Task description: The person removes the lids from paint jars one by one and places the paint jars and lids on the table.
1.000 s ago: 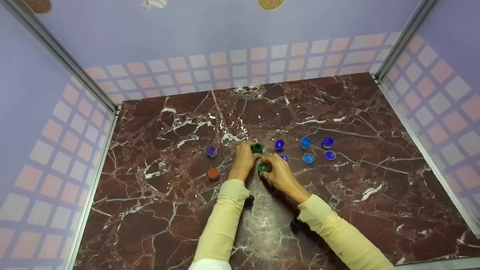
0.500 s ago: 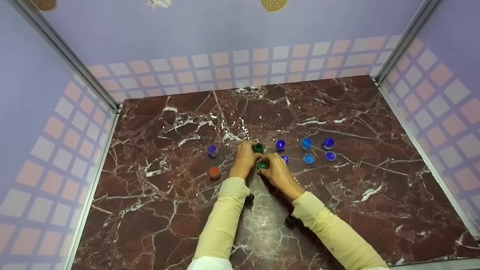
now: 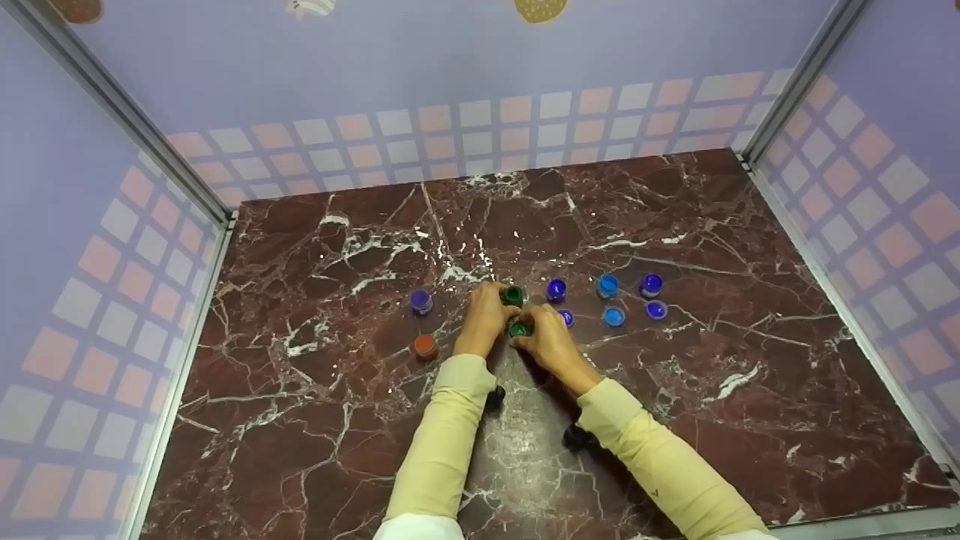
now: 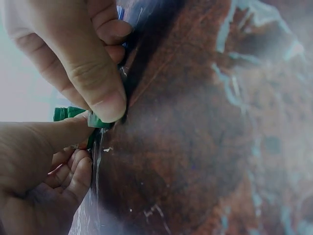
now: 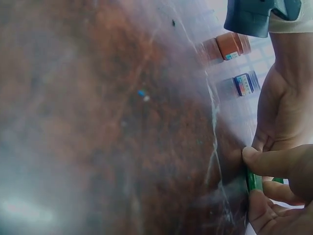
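Note:
My left hand (image 3: 482, 319) grips a small uncovered jar of green paint (image 3: 513, 295) from its left side. Just in front of that jar, my right hand (image 3: 551, 337) pinches the green lid (image 3: 520, 330) between thumb and fingers, low over the table. In the left wrist view the lid (image 4: 100, 121) is under the right thumb, and the green jar (image 4: 68, 113) shows behind the left thumb. The right wrist view has the lid (image 5: 254, 181) edge-on between the fingertips. Fingers hide part of both.
Right of my hands stand uncovered paint jars, violet (image 3: 556, 290), light blue (image 3: 608, 286) and dark blue (image 3: 652, 285), their lids lying in front. To the left are a purple jar (image 3: 421, 302) and an orange jar (image 3: 425, 346). Walls (image 3: 480, 67) enclose the marbled table (image 3: 315, 435).
My right hand has moved slightly away from me and left with the green lid, closer to the jar. The left hand keeps its grip on the jar.

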Action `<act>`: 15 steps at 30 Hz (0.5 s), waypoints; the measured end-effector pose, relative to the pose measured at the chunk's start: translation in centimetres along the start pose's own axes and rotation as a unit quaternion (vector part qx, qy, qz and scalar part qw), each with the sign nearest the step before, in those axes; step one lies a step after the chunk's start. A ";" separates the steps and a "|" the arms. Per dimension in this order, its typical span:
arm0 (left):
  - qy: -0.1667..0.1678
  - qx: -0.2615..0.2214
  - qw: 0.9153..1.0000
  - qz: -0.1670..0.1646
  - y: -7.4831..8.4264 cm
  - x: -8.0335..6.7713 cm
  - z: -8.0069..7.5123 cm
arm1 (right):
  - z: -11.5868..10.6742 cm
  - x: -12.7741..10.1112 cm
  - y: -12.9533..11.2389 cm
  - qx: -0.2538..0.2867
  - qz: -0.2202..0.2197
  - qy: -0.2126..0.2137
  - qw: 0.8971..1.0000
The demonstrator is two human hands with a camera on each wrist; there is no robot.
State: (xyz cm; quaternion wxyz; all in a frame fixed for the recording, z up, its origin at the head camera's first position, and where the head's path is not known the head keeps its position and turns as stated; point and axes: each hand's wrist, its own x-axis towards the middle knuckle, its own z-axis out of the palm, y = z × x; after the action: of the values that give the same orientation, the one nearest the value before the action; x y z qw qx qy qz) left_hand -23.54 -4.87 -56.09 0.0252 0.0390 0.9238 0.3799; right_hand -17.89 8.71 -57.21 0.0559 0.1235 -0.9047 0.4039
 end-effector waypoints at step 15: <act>-0.021 0.004 1.000 0.009 0.0 -0.2 0.1 | 0.1 0.0 -0.4 -0.007 0.007 -0.013 1.000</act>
State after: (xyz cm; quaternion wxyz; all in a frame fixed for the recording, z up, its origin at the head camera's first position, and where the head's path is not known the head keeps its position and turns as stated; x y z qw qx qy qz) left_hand -23.33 -4.84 -56.12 0.0407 0.0554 0.9244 0.3752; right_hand -17.83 8.38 -57.02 0.0420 0.1216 -0.9089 0.3966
